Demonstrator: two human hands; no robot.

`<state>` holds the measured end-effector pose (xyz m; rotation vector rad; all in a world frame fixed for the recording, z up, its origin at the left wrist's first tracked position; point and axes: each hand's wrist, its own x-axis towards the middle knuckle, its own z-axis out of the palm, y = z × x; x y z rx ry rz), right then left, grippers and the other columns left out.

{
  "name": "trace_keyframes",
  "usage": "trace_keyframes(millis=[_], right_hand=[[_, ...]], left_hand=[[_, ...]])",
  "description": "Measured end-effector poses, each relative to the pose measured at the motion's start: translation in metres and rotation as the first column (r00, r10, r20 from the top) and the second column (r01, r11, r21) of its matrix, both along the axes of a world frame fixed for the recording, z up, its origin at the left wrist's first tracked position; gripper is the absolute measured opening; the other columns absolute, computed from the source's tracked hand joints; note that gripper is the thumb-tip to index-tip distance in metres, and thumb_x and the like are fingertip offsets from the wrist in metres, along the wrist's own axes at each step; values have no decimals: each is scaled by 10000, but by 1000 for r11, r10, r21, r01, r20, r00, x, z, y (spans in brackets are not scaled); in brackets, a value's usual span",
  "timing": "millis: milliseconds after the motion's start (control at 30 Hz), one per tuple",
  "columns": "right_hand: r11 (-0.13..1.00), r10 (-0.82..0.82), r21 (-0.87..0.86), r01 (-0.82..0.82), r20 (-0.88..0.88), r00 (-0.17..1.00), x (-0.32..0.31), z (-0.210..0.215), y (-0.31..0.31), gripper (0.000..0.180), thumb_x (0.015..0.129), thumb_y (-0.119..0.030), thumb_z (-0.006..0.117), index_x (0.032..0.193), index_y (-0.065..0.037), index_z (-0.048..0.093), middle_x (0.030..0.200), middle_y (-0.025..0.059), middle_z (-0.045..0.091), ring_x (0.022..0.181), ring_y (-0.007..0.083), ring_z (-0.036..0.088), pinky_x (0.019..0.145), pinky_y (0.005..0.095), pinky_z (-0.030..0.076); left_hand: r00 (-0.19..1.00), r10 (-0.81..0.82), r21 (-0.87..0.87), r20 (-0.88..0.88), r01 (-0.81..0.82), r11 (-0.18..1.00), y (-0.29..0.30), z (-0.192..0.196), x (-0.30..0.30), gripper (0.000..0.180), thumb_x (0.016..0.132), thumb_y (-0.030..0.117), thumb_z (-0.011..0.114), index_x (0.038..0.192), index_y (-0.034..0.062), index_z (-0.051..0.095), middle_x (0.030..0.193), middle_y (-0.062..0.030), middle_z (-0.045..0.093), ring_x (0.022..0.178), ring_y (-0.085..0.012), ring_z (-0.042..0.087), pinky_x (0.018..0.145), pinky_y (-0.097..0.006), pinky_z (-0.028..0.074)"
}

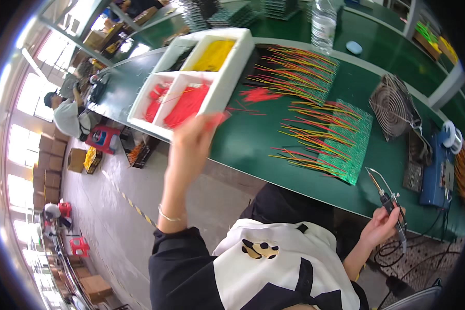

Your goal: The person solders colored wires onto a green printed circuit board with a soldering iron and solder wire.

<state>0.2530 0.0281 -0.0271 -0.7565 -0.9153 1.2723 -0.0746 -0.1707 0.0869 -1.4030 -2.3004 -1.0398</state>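
My left hand [190,142] is raised over the near edge of a white foam box [237,57], its fingertips blurred by motion. A blurred bunch of red wires shows at its pinched fingers. Below them, one compartment holds short red wires [185,106]. My right hand [381,226] is closed round a soldering iron [385,199], whose tip points up and away, near the bench's front edge. Between the hands lies a green circuit board panel [354,142] with red and yellow wires [315,137] sticking out to its left. A second wired panel [323,82] lies behind it.
Loose red wires [261,94] lie beside the box. Yellow wires [214,54] fill a far compartment. At the right stand a round-grilled fan [392,106], a blue soldering station [436,170] and a solder spool [452,137]. A plastic bottle [323,28] stands behind. Another person [67,116] is at far left.
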Motion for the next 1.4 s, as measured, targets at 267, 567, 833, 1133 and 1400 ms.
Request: trace_keyframes(millis=[267, 567, 833, 1133, 1400], right_hand=[[998, 29, 47, -32, 54, 998, -9, 7, -3, 181, 913, -192, 431, 865, -22, 475, 540, -22, 349, 410, 26, 247, 382, 179, 178], [997, -12, 80, 9, 39, 999, -10, 7, -1, 140, 896, -159, 462, 839, -34, 492, 529, -21, 379, 407, 23, 284, 373, 173, 183], [996, 82, 32, -81, -36, 996, -7, 14, 0, 167, 907, -200, 447, 847, -47, 471, 516, -17, 363, 386, 31, 257, 375, 182, 203], [999, 53, 10, -53, -41, 998, -6, 14, -2, 144, 889, -173, 470, 844, -35, 477, 524, -1, 392, 390, 39, 275, 382, 192, 222], [1000, 24, 16, -24, -28, 999, -8, 12, -1, 142, 881, -157, 475, 821, -29, 461, 546, 13, 425, 387, 42, 290, 370, 187, 223]], left_hand=[[944, 276, -155, 179, -250, 956, -9, -8, -150, 193, 858, 170, 524, 935, -6, 547, 620, -32, 532, 599, -111, 507, 563, -257, 406], [896, 86, -211, -436, -195, 958, 47, -5, -72, 205, 768, 170, 606, 939, 59, 579, 931, -92, 559, 909, -275, 535, 682, -383, 479], [916, -204, -445, -345, 31, 895, 103, -57, -39, 133, 744, 119, 608, 852, 61, 556, 844, -84, 546, 824, -267, 532, 666, -366, 471], [952, -103, -374, -287, -13, 927, 96, -64, -48, 151, 745, 74, 591, 872, 49, 513, 931, -109, 520, 851, -293, 528, 678, -386, 465], [998, -56, -351, -24, 44, 935, 94, -66, -68, 146, 735, 34, 583, 871, 30, 530, 780, -125, 574, 773, -313, 560, 670, -409, 446]])
